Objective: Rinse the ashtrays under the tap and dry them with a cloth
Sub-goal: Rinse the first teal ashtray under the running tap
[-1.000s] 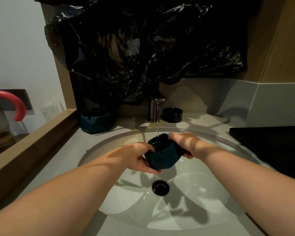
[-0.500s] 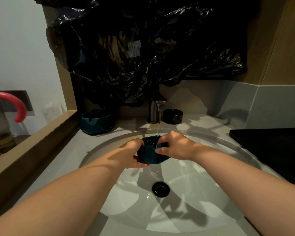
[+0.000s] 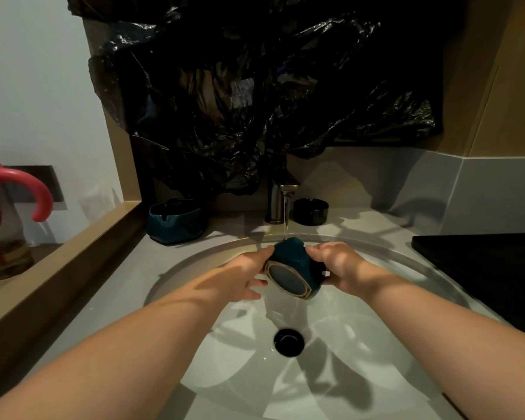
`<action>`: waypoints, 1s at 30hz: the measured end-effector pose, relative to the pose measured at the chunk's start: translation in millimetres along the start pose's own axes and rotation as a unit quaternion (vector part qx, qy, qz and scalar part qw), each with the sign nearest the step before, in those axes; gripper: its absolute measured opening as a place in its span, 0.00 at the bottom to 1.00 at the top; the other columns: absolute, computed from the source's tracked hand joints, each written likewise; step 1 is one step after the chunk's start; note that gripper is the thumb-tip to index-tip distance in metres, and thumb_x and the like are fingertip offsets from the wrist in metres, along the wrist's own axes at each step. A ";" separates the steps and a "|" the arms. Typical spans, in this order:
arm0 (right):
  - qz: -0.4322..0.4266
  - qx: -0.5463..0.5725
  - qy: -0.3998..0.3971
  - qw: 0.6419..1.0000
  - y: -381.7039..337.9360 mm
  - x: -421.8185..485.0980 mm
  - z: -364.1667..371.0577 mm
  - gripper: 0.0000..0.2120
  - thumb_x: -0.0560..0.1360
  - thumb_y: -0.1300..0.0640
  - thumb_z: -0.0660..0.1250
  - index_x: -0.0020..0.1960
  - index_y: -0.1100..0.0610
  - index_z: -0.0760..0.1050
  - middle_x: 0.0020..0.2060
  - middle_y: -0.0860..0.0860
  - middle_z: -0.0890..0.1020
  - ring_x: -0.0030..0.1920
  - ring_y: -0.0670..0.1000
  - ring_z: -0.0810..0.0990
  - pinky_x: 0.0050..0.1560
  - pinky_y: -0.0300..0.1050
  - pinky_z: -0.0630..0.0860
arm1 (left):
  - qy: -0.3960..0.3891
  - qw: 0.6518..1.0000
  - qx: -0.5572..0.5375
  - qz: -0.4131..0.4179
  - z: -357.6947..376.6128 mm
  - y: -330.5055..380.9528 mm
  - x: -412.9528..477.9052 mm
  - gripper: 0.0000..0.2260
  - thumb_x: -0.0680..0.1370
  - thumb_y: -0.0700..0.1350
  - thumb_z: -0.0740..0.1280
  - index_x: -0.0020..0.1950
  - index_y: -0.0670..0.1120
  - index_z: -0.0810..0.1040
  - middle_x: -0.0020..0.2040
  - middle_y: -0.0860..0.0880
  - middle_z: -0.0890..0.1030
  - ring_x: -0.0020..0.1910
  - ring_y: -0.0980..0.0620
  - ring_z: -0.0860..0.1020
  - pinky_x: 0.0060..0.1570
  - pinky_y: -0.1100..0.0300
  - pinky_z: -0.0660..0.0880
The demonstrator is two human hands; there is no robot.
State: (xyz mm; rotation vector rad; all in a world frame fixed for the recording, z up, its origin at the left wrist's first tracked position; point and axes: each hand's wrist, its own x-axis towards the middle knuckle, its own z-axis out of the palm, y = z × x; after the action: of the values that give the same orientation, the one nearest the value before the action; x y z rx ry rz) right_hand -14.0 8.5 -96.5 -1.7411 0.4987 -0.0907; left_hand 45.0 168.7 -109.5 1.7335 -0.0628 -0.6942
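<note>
A dark teal ashtray (image 3: 291,268) is held tipped over above the white basin (image 3: 376,344), its flat underside facing me. My left hand (image 3: 243,277) grips its left side and my right hand (image 3: 337,265) grips its right side. Water runs from the metal tap (image 3: 281,201) onto the ashtray's upper edge. A second teal ashtray (image 3: 176,221) sits on the counter at the back left. A black round ashtray (image 3: 310,211) stands right of the tap. No cloth is in view.
The black drain (image 3: 289,341) lies below the hands. Black plastic sheeting (image 3: 255,95) hangs over the wall behind the tap. A dark flat slab (image 3: 482,268) lies on the counter at the right. A bottle with a red handle (image 3: 3,216) stands beyond the wooden ledge (image 3: 58,262) at left.
Both hands have turned the teal ashtray over under the stream, so its base now faces me instead of its hollow. The hands stayed under the tap.
</note>
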 end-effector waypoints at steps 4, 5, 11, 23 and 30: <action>0.028 0.089 -0.011 0.996 -0.6 2.3 -1.8 0.09 0.81 0.57 0.58 0.56 0.58 0.75 0.57 0.59 0.78 0.60 0.61 0.74 0.65 0.61 0.69 | -0.027 0.999 -0.006 0.035 1.1 2.1 -0.8 0.25 0.78 0.60 0.62 0.72 0.50 0.65 0.71 0.48 0.69 0.72 0.43 0.66 0.69 0.43 0.61; 0.032 0.109 -0.014 0.993 -0.6 2.5 -2.6 0.09 0.81 0.57 0.57 0.54 0.57 0.75 0.56 0.58 0.79 0.60 0.61 0.74 0.64 0.62 0.69 | -0.033 0.998 0.004 0.045 0.9 3.0 -1.2 0.24 0.78 0.60 0.62 0.71 0.52 0.66 0.70 0.48 0.71 0.71 0.44 0.66 0.69 0.43 0.60; 0.047 0.187 -0.060 0.979 -2.8 -3.9 -9.1 0.14 0.80 0.60 0.51 0.54 0.57 0.76 0.52 0.59 0.81 0.57 0.62 0.78 0.62 0.66 0.70 | -0.118 0.980 0.120 0.110 -22.5 6.3 0.8 0.22 0.75 0.49 0.71 0.67 0.57 0.70 0.62 0.53 0.78 0.66 0.50 0.72 0.68 0.45 0.66; 0.013 0.166 -0.066 0.984 -0.7 5.4 0.1 0.20 0.81 0.44 0.52 0.59 0.54 0.76 0.54 0.57 0.82 0.56 0.58 0.79 0.55 0.58 0.78 | -0.053 0.984 0.049 0.164 -19.1 7.1 5.0 0.15 0.72 0.46 0.74 0.57 0.46 0.80 0.48 0.46 0.85 0.49 0.47 0.84 0.54 0.50 0.80; -0.131 -0.152 -0.114 0.973 2.5 4.5 -4.5 0.38 0.72 0.65 0.71 0.75 0.51 0.57 0.64 0.51 0.74 0.62 0.53 0.74 0.62 0.48 0.74 | 0.102 0.941 0.222 0.235 -11.1 9.0 2.9 0.21 0.66 0.48 0.79 0.56 0.50 0.78 0.43 0.55 0.82 0.41 0.57 0.81 0.38 0.63 0.80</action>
State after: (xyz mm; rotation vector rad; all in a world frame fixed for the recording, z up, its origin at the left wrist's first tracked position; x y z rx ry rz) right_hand -12.1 2.3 -98.7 -2.0805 0.1148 -0.0005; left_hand 55.6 174.7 -101.3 2.1049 -0.5059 -0.1465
